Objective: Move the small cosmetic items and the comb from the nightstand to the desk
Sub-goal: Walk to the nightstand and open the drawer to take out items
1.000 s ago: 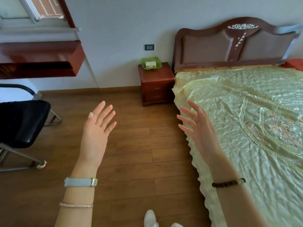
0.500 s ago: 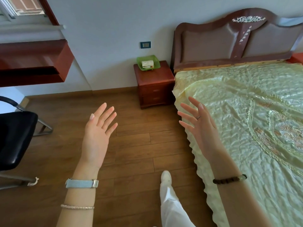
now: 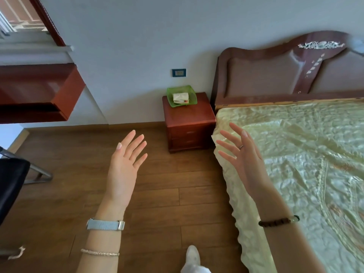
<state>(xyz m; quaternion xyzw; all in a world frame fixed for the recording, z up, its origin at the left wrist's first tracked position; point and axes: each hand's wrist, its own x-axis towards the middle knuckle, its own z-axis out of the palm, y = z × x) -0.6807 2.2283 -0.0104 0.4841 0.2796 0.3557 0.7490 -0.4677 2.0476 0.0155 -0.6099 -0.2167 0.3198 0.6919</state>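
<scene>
Apparently over bed edge [image 3: 233,201], right hand [image 3: 246,164] spread

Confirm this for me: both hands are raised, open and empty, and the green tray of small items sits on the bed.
Wrong in one respect. The head view shows the green tray on the nightstand, not on the bed. The rest holds: the left hand and right hand are raised, open and empty.

Small cosmetic items [image 3: 180,97] (whitish, apparently packets) lie in a green tray [image 3: 170,97] on the nightstand [image 3: 189,113].
</scene>
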